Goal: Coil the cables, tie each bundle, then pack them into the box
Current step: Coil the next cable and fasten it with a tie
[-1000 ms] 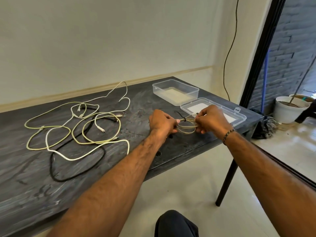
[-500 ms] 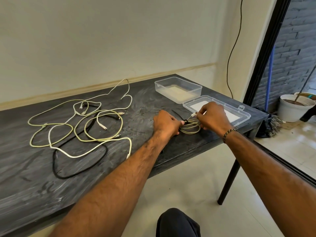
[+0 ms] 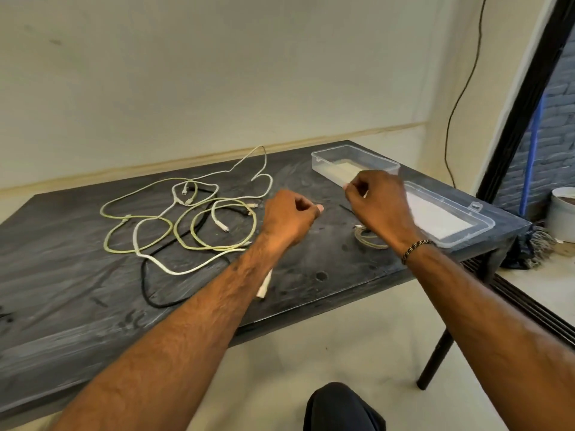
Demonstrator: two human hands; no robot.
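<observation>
Above coiled cable [image 3: 370, 239], both hands' fingers curled, apparently empty

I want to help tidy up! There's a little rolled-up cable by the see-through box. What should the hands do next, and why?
Probably pick up the small coiled cable with the right hand and put it into the clear box. The coil lies on the table below that hand, apparently tied already, and the box sits open nearby. The other cables are loose.

Both forearms are bare; a thin dark braided bracelet [image 3: 417, 248], perhaps beaded, circles the right wrist.
</observation>
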